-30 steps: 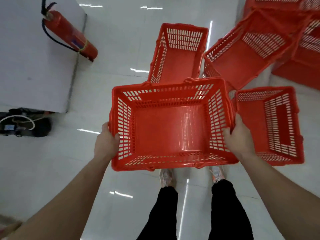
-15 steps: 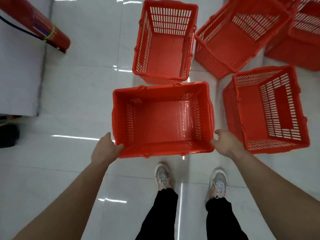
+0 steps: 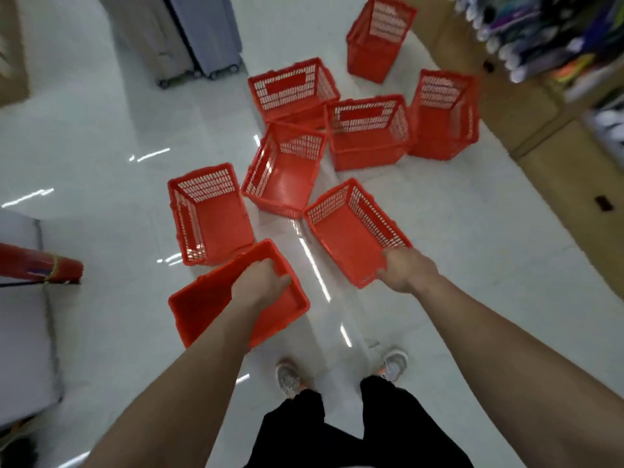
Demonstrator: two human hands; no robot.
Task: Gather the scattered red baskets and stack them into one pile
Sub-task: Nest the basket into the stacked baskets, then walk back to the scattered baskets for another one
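Note:
Several red plastic baskets lie scattered on the white tiled floor. The nearest basket (image 3: 202,305) sits at my left front, and my left hand (image 3: 260,285) grips its far right rim with curled fingers. My right hand (image 3: 403,270) grips the near corner of a second basket (image 3: 351,234) that lies at an angle. Beyond them stand an upright basket (image 3: 211,217) at the left, a tilted basket (image 3: 287,173) in the middle, and a cluster of more baskets (image 3: 368,133) further back.
A red fire extinguisher (image 3: 37,268) lies at the left by a grey-white block (image 3: 23,332). Wheeled suitcases (image 3: 202,38) stand at the back. Cardboard boxes (image 3: 526,106) and a blurred shelf of goods line the right side. My shoes (image 3: 287,376) are on the floor just behind the baskets.
The carried basket went down onto the floor. My view swung up and the basket now sits at my left. My left hand took its rim; my right hand moved onto the neighbouring basket.

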